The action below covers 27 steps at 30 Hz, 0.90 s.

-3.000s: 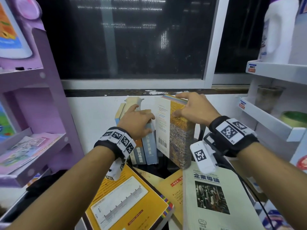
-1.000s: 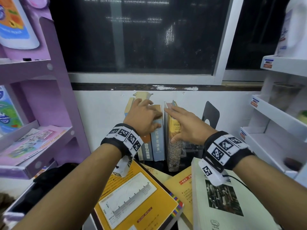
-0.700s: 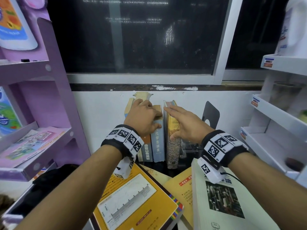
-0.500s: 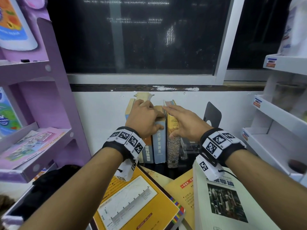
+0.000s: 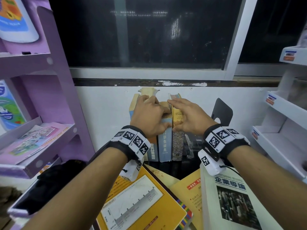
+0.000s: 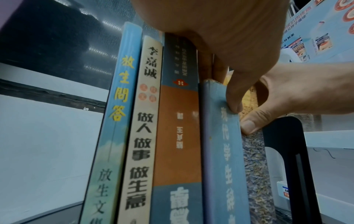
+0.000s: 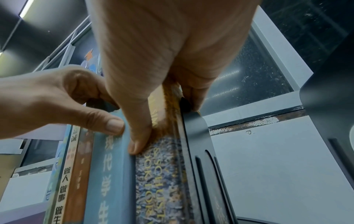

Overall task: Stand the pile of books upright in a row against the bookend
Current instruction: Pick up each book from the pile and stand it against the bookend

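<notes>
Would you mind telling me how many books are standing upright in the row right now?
5: light blue, cream, orange, blue dictionary, then a mottled book by the bookend. Hands may hide more.

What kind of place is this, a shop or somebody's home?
Probably a small mock shop or study corner. White shelves carry price-style labels, a purple rack displays printed packs, and books stand in a row under a dark window.

Five upright books (image 6: pixel 178 136) stood in the row, three more books (image 5: pixel 139 201) lay flat in front, two black bookends (image 5: pixel 221 112) were in view, and two hands (image 5: pixel 149 117) touched the row.
</notes>
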Each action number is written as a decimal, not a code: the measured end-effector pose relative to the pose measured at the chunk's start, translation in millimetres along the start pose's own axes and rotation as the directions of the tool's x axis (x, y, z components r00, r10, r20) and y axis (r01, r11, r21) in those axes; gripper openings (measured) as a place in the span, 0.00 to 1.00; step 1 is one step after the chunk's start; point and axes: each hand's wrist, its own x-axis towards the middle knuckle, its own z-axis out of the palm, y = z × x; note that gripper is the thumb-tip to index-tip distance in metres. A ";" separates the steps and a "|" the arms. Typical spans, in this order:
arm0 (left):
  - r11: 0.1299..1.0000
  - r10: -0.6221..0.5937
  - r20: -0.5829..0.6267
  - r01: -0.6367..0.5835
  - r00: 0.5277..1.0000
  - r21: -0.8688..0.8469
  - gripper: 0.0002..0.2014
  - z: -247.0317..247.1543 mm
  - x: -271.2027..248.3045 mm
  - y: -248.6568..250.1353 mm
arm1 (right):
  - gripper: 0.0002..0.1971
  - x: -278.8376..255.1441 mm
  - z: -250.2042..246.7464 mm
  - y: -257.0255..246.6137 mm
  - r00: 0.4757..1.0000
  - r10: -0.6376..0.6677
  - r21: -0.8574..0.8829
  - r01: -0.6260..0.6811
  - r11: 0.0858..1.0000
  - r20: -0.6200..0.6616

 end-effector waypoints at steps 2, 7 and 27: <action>1.000 -0.010 -0.015 0.011 1.000 0.009 0.22 2.2 0.3 0.7 | 0.54 -0.8 0.1 -0.3 1.000 -0.001 -0.006 0.001 1.000 -0.004; 1.000 -0.020 0.006 0.020 1.000 0.015 0.23 4.0 0.8 1.1 | 0.55 -2.9 1.2 -1.6 1.000 0.019 -0.029 -0.019 0.999 -0.013; 0.999 -0.035 -0.024 0.034 0.999 -0.038 0.28 5.6 3.4 1.5 | 0.46 -2.5 -3.6 -3.5 1.000 -0.009 -0.068 0.009 0.998 -0.007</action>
